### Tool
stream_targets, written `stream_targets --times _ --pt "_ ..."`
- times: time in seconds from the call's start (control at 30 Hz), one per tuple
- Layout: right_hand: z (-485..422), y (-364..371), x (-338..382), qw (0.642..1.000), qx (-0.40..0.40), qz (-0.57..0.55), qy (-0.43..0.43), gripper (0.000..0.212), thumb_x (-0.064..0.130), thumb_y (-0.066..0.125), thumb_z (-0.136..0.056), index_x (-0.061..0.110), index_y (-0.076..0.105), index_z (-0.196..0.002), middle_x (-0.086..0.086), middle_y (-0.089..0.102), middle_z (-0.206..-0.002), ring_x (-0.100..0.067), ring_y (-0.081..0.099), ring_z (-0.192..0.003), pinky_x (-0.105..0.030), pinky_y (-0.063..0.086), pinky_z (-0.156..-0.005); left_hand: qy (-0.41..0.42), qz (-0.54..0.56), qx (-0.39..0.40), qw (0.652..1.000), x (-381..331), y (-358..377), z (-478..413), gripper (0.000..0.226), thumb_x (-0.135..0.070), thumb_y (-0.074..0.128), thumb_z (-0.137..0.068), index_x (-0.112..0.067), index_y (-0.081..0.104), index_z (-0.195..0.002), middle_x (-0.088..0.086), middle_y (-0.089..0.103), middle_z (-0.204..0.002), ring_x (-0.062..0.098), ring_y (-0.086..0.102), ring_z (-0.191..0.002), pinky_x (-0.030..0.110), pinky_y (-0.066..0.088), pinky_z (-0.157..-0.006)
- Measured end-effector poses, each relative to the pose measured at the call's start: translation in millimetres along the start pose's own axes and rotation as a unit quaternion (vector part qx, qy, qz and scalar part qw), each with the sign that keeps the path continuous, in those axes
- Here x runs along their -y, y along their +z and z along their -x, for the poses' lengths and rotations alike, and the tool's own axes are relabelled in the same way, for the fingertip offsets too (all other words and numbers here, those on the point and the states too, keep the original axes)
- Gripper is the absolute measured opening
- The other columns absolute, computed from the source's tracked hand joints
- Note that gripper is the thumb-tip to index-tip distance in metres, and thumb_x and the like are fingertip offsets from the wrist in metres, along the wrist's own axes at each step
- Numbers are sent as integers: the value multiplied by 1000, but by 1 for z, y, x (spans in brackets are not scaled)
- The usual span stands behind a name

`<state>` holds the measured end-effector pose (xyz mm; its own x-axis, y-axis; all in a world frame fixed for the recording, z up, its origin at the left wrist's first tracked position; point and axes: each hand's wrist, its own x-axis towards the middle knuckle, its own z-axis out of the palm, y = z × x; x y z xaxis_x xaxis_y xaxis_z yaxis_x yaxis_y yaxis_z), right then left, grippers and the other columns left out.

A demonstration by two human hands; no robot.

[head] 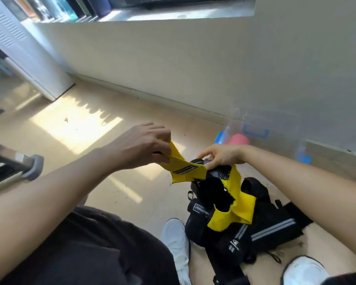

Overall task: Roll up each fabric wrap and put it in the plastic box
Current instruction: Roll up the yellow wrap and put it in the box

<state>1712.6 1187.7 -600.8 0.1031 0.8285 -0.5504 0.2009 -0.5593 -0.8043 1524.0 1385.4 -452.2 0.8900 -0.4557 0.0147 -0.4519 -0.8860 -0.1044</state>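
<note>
Wrap (188,172) between left hand (140,147), right hand (220,154)

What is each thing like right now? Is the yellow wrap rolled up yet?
Yellow wrap: not rolled, pulled out between both hands, tail hanging down.
Left hand: pinching the wrap's end.
Right hand: gripping the wrap further along.
Black wraps: unrolled, heaped on the floor.
Pink wrap: rolled up, inside the plastic box.
Plastic box: upright on the floor; lid too blurred to tell.
</note>
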Motion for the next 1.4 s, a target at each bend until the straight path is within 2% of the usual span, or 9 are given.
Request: stream_targets --times 0.13,0.43,0.53,0.63,0.77,0.9,1.07,1.27,1.4 --pt "-2 1 -4 999 -24 21 -18 13 20 74 -91 12 68 -98 -11 74 -91 -27 73 -88 -41 61 -84 -22 40 26 999 1 3 -2 26 -47 65 -91 -23 76 -89 -3 65 -94 18 61 -84 36 52 -68" --pt "35 -26 -39 986 -165 17 -27 20 18 74 -91 23 70 -72 11 62 -64 -3 56 -60 -19 45 -63 -45 75 70 994 8 5 2 23 -47 65 -88 -26 72 -81 -12 61 -78 12 56 -73 35 54 -65" --pt "46 -28 -63 984 -154 91 21 18 20 75 -90 5 68 -83 -3 60 -74 -16 54 -72 -31 43 -70 -45 64 96 992 9 3 2 15 -39 77 -83 -25 71 -81 -13 59 -77 9 56 -70 34 55 -66" --pt "64 -25 -85 974 -131 163 89 17 21 79 -86 17 64 -78 1 61 -74 -19 56 -78 -30 42 -68 -75 63 112 989 11 2 4 14 -31 84 -81 -24 73 -85 -15 58 -79 6 54 -69 31 56 -66" --pt "87 -27 -69 974 -176 111 84 28 19 84 -81 15 69 -105 1 68 -91 -13 62 -81 -19 46 -66 -113 113 119 980 3 2 -10 15 -34 79 -86 -23 72 -95 -14 59 -87 -3 51 -71 15 40 -63" --pt "117 -42 -26 971 -219 80 52 17 21 83 -82 7 75 -88 -1 63 -73 -13 54 -67 -18 41 -54 -142 192 118 964 -10 3 -34 18 -41 74 -90 -25 68 -94 -12 61 -87 5 56 -77 27 44 -67" --pt "168 -42 27 956 -293 24 16 16 19 78 -87 7 71 -81 -4 63 -66 -11 56 -60 -22 46 -52 -206 401 66 890 -32 -4 -63 25 -30 73 -94 -9 64 -85 -2 55 -72 10 48 -64 27 39 -61" --pt "211 -28 66 839 -535 -76 -58 17 18 76 -90 10 66 -78 -8 65 -68 -16 57 -59 -24 47 -45 -240 598 21 764 -50 -14 -90 27 -25 63 -101 2 66 -100 10 63 -88 17 62 -81 29 50 -72" --pt "207 -4 57 827 -539 -151 -42 18 18 72 -93 2 67 -88 -15 67 -79 -22 62 -67 -29 54 -49 -226 650 11 725 -53 -15 -101 17 -18 57 -104 -5 68 -103 7 68 -91 14 66 -81 26 52 -76"
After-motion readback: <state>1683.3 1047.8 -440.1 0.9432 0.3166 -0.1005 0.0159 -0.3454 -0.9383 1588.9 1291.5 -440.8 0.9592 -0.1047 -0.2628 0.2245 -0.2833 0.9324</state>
